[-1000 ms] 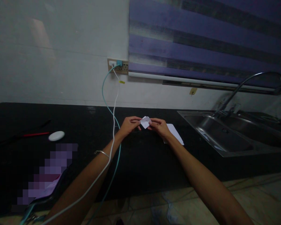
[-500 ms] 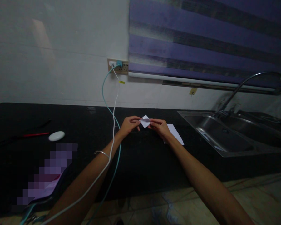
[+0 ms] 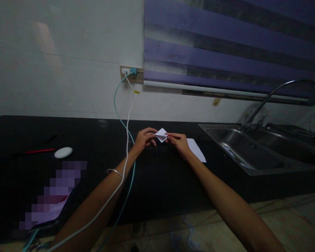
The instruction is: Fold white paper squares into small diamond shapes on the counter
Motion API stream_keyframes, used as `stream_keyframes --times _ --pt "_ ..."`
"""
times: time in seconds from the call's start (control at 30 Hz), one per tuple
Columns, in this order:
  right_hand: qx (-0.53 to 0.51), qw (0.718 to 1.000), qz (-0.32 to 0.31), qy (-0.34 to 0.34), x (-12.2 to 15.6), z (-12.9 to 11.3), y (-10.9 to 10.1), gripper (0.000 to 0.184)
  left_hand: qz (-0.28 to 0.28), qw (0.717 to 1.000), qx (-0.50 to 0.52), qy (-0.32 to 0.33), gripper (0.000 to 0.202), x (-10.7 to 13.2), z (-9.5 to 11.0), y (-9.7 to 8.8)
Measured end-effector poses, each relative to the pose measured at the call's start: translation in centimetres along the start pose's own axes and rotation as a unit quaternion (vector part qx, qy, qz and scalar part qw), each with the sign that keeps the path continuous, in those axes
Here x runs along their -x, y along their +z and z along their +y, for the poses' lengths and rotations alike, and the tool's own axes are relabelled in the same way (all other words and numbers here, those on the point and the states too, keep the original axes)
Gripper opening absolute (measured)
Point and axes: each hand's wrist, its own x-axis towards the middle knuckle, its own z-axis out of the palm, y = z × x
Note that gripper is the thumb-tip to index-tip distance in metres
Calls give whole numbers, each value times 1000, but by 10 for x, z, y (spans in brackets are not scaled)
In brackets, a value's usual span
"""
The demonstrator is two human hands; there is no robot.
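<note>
Two hands pinch a small folded paper just above the counter.

The left hand [image 3: 144, 138] and right hand [image 3: 179, 141] each grip one side of the white folded paper [image 3: 161, 134] with the fingertips, over the black counter [image 3: 157, 175]. A flat sheet [image 3: 196, 149] lies beside the right hand. Such a light edge grip could, I think, let the paper slip or tear under an uneven pull, and the white cable [image 3: 128, 129] could catch the left arm.
</note>
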Motion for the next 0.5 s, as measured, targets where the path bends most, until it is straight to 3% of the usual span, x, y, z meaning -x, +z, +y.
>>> stream_keyframes --times 0.1,0.27,0.5 --pt "34 999 6 -24 1 -2 0 29 -22 998 46 -42 40 -1 -3 3" --pt "109 992 -22 -61 5 -9 2 29 -159 982 35 -97 51 -4 -9 9" --pt "174 972 -44 -151 13 -20 10 19 -166 983 23 -81 38 -4 -12 4"
